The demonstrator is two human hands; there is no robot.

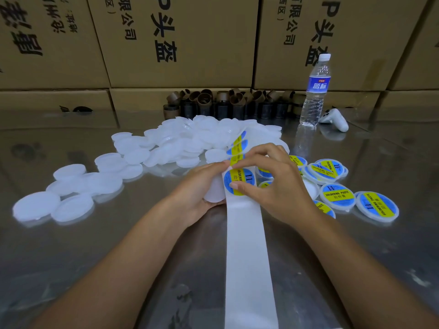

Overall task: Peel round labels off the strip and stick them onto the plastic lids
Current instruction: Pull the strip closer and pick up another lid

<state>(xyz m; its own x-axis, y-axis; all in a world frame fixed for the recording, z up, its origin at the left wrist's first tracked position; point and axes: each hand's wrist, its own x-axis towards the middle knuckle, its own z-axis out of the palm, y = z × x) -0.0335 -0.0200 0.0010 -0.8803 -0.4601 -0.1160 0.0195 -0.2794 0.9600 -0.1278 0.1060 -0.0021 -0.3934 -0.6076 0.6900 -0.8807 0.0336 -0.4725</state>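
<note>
White paper backing strip (247, 245) runs up the shiny metal table (95, 257). The left hand (197, 186) grips a plain white plastic lid (213, 189) beside it; the right hand (273, 184) pinches a round blue-and-yellow label (248, 178) on it. Unlabelled white lids (185, 141) heap behind, hiding the strip's far end. Labelled lids (337, 195) lie right, near a clear water bottle (313, 91), white controller (335, 118), brown cardboard tubes (225, 103) and stacked cardboard boxes (190, 32).

White backing strip (247, 245) runs from near edge to centre: lower part bare, round blue-yellow labels (240, 179) on upper part. Plain white lids (190, 138) heaped left-centre on desk (95, 245); labelled lids (337, 197) clustered right, face up.
</note>
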